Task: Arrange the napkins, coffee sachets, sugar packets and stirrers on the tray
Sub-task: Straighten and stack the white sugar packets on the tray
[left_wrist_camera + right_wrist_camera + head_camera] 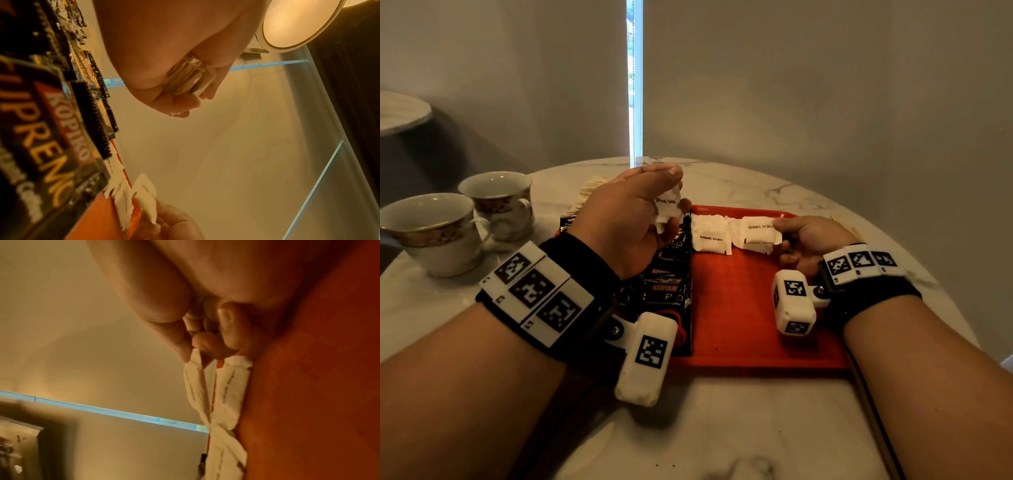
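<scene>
Sugar packets [188, 81] bunched in left hand [630, 219]; right hand [803, 240] pinches packet [758, 233].

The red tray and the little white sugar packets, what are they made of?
The red tray looks like smooth plastic: even colour, a slight sheen, a moulded raised rim. The sugar packets look like matte white paper: they crease and wrinkle, have crimped ends and printed "brown sugar". Whether the paper is lined inside cannot be seen.

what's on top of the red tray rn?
On the red tray: black coffee sachets along its left side, brown sugar packets along the far edge, the right hand pinching one. The left arm covers some sachets.
</scene>
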Action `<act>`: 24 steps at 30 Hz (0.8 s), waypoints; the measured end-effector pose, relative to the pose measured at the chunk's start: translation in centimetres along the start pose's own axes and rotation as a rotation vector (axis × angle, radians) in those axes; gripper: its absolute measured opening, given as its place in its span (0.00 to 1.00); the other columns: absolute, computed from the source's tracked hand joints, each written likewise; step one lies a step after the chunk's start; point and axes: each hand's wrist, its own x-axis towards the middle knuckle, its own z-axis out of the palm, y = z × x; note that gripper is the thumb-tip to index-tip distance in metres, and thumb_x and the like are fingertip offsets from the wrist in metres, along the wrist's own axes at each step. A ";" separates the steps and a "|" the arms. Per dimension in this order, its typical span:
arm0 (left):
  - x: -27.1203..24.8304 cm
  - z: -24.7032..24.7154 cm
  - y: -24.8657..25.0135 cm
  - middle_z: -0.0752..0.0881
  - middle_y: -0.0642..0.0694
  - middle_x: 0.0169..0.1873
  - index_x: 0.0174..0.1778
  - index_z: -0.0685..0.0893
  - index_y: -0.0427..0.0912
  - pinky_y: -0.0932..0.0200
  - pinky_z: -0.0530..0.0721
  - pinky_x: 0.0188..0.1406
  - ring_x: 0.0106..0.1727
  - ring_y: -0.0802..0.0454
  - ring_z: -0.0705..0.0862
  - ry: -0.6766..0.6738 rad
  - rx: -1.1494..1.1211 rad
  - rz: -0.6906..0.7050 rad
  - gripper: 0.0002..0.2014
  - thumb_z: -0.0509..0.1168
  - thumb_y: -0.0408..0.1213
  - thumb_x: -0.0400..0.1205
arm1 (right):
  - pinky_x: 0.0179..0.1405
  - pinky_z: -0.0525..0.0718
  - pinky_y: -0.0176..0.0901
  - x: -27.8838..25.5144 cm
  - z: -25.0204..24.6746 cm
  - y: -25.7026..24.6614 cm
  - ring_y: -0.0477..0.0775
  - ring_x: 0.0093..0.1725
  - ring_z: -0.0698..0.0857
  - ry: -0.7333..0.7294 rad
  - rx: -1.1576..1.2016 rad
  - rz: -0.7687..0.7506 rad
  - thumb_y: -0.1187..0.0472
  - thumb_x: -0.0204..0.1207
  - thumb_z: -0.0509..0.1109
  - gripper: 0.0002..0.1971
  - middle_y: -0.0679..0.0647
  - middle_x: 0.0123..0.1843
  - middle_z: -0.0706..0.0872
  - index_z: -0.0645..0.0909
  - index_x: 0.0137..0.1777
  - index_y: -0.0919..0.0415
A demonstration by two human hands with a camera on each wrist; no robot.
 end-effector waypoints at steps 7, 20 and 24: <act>0.0 0.0 0.0 0.87 0.44 0.49 0.50 0.87 0.46 0.62 0.81 0.24 0.47 0.46 0.87 -0.009 0.016 -0.006 0.04 0.72 0.40 0.81 | 0.13 0.64 0.31 -0.5 0.3 -0.1 0.44 0.22 0.71 -0.018 -0.113 0.051 0.66 0.86 0.63 0.12 0.61 0.45 0.90 0.82 0.65 0.67; 0.0 -0.1 0.1 0.87 0.44 0.50 0.50 0.88 0.45 0.62 0.81 0.25 0.47 0.46 0.88 -0.002 0.012 -0.005 0.04 0.72 0.39 0.82 | 0.19 0.68 0.36 -1.0 0.8 -0.2 0.47 0.26 0.73 0.107 -0.227 -0.021 0.57 0.80 0.72 0.11 0.56 0.41 0.87 0.82 0.57 0.62; 0.0 -0.1 0.1 0.87 0.44 0.48 0.50 0.87 0.45 0.63 0.80 0.24 0.44 0.48 0.88 -0.011 0.003 -0.013 0.04 0.72 0.39 0.82 | 0.29 0.75 0.43 -1.7 1.1 -0.3 0.52 0.33 0.79 0.095 -0.276 -0.039 0.51 0.80 0.72 0.15 0.58 0.48 0.85 0.83 0.55 0.63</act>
